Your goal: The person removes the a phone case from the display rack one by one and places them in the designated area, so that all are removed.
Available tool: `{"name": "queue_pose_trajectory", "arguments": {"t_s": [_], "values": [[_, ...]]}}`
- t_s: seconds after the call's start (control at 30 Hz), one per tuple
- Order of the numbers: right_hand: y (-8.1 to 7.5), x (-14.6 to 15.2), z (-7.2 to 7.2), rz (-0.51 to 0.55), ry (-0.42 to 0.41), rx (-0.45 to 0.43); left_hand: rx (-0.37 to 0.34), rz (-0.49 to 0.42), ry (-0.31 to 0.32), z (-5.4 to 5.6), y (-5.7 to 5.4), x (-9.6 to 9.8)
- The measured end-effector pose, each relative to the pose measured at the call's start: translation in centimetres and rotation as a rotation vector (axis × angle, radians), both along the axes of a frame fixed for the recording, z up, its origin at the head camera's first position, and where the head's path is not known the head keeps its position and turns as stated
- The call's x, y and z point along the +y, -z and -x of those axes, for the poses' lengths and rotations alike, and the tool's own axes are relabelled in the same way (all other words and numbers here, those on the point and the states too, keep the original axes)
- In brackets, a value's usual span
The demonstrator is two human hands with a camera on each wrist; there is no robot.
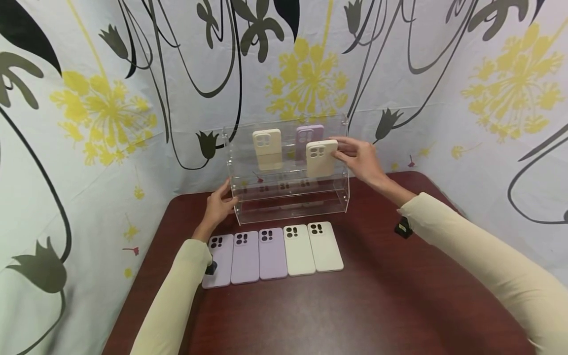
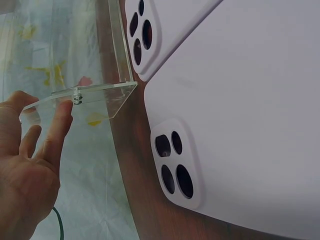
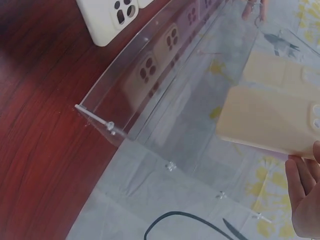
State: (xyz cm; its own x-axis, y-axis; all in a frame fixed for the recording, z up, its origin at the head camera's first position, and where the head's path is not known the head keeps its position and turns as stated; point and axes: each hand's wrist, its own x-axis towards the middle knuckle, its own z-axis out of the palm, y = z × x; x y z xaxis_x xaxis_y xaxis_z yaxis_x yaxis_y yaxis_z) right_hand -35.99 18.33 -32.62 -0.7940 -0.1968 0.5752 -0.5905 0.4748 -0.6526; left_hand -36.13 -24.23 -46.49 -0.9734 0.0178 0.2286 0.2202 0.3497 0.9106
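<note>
My right hand [image 1: 365,160] pinches a cream phone case [image 1: 320,165] by its right edge, thumb in front and fingers behind. It holds the case upright at the right side of a clear acrylic tiered stand [image 1: 288,213]. Behind it, a purple phone case [image 1: 309,134] stands on the upper part, partly covered. Another cream case [image 1: 267,143] stands upright at the stand's upper left. With its fingers about the edge of the stand's left side panel, my left hand [image 1: 217,209] holds the stand. The left wrist view shows these fingers [image 2: 61,120] touching the panel by a screw.
In front of the stand, three purple phone cases [image 1: 245,261] and two white ones [image 1: 326,249] lie in a row on the dark red-brown table [image 1: 310,315]. A patterned cloth [image 1: 199,88] hangs behind and at the sides.
</note>
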Motion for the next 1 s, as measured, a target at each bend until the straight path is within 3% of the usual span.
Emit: {"name": "queue_pose_trajectory", "arguments": {"t_s": [0.47,1.0], "values": [[1.5,2.8,-0.9,-0.060,0.061,-0.019,0.003,0.014,0.014,0.0,0.3,-0.2],[5.8,6.5,-1.6,-0.121,0.044,-0.134,-0.013,0.010,0.017,0.1,0.1,-0.1]]}}
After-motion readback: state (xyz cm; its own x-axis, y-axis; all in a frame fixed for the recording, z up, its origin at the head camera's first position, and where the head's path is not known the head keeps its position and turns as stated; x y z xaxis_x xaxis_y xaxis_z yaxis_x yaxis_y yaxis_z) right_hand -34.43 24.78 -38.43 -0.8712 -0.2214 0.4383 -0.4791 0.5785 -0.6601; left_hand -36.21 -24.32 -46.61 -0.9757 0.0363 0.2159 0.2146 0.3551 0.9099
